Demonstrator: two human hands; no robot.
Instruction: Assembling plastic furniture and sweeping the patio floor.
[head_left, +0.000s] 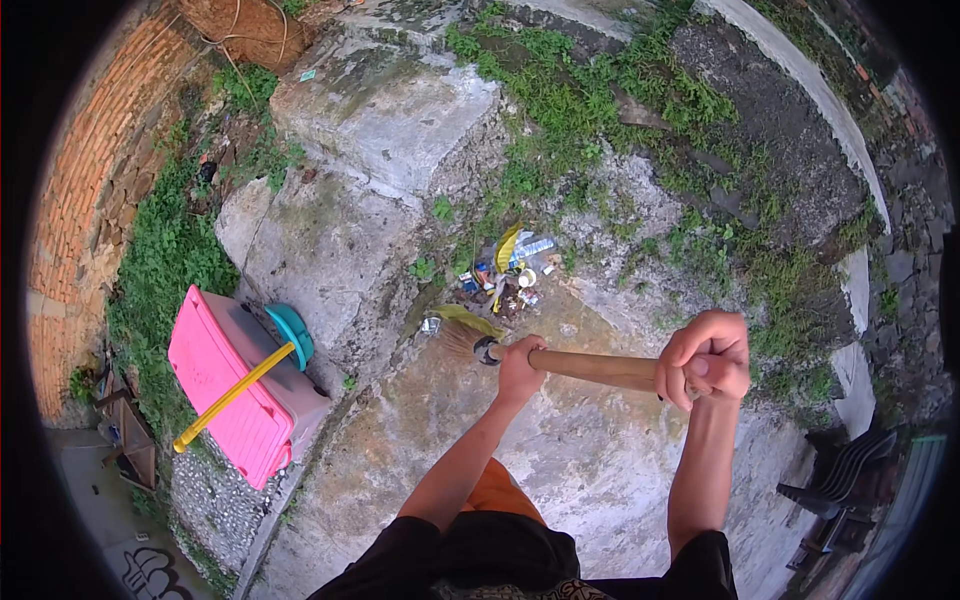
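Both my hands grip a broom with a thick wooden handle (pixel 605 369). Low on the handle, close to the dark binding, my left hand (pixel 521 367) is wrapped round it. My right hand (pixel 706 361) is closed on the upper end, at the right. The broom's brown bristles (pixel 458 341) point left and rest on or just over the concrete. Just beyond them lies a heap of litter (pixel 500 285), with a clear plastic bottle (pixel 533 249), a white cup (pixel 527 278) and yellow wrappers. A yellowish leaf-like piece (pixel 470 320) and a small shiny container (pixel 431 325) lie against the bristles.
At the left stands a bin with a pink lid (pixel 225 390). A teal dustpan (pixel 290 334) with a yellow handle (pixel 235 396) leans across it. Raised concrete blocks (pixel 385 120) and weeds (pixel 560 130) lie ahead. Stacked dark chairs (pixel 845 475) stand at the lower right.
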